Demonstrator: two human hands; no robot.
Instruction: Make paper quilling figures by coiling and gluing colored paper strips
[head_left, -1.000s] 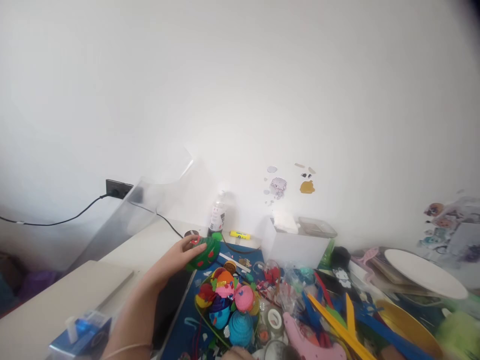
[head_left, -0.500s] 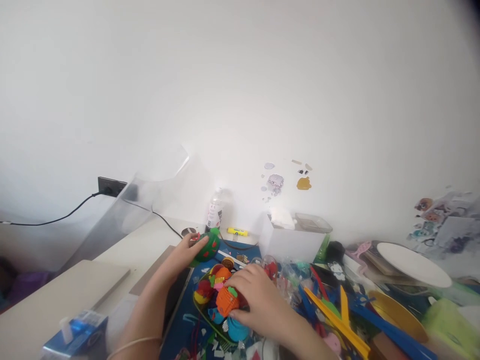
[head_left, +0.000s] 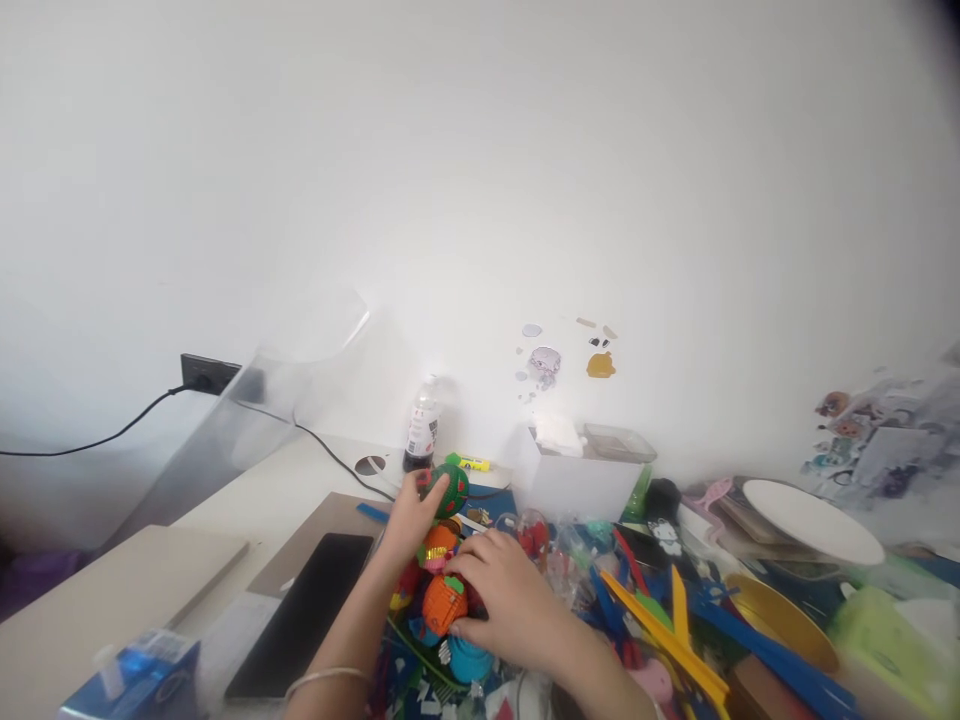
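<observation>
My left hand [head_left: 412, 515] is closed round a green round toy [head_left: 452, 492] with red spots, held above the far end of a heap of small toys. My right hand [head_left: 510, 595] curls over an orange textured toy [head_left: 444, 604] with a green leaf, thumb below and fingers above. Beside it lie a blue swirled toy [head_left: 470, 660] and another orange piece with a gold band [head_left: 439, 548]. The heap rests in a green-rimmed container [head_left: 424, 652], mostly hidden by my hands and the toys.
A black tablet-like slab [head_left: 304, 620] lies left of my left forearm. Behind are a bottle [head_left: 422, 425], a yellow glue stick [head_left: 474, 464] and a white box [head_left: 574, 487]. Yellow strips [head_left: 664, 640], blue strips [head_left: 765, 645] and a gold dish [head_left: 784, 625] crowd the right.
My left hand has moved right with the green toy, bringing it over the heap's far end and uncovering the black slab. My right hand stays on the orange toy.
</observation>
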